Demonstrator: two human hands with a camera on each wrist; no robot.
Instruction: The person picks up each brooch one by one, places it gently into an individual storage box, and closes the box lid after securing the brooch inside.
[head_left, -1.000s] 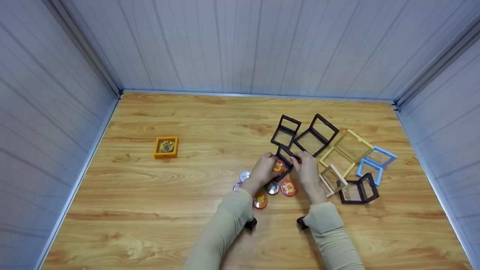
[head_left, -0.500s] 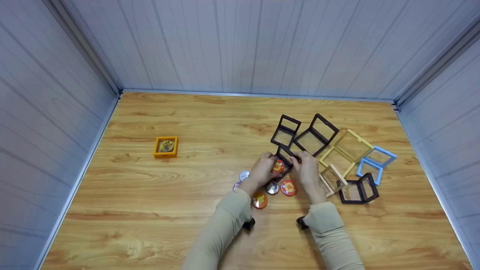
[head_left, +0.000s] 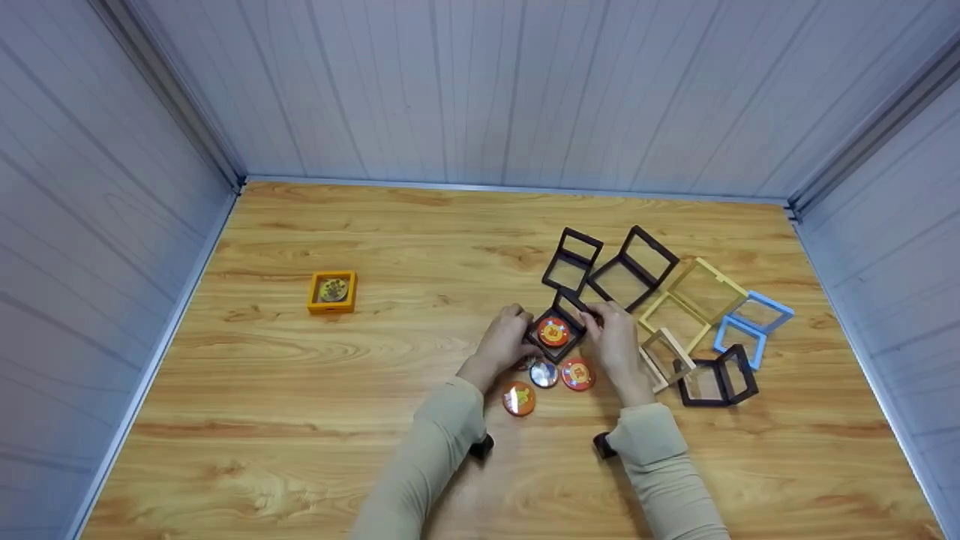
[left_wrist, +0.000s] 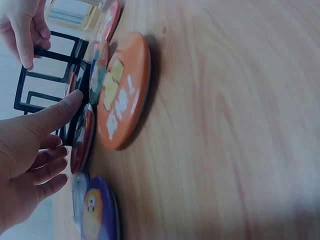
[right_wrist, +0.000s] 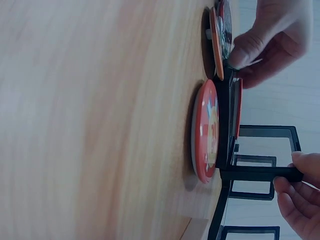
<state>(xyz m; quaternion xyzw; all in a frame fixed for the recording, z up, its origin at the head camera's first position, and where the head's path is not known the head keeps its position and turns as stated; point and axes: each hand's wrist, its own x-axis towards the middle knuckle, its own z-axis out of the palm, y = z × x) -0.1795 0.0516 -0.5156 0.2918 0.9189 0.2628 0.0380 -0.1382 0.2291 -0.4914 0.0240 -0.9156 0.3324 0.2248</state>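
Black frame (head_left: 572, 322) sits between the 2 hands (head_left: 501, 343) (head_left: 616, 343).

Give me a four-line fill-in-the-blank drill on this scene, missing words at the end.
1. The ____ hand pinches the raised half of a black square plastic-looking frame.
2. The rim of the glossy round badge in that frame's lower half is ____.
3. In the head view, the rightmost open square frame is light ____.
4. In the head view, a yellow-orange square frame sits on the ____ side of the wood-grain table.

Missing words: right; red; blue; left
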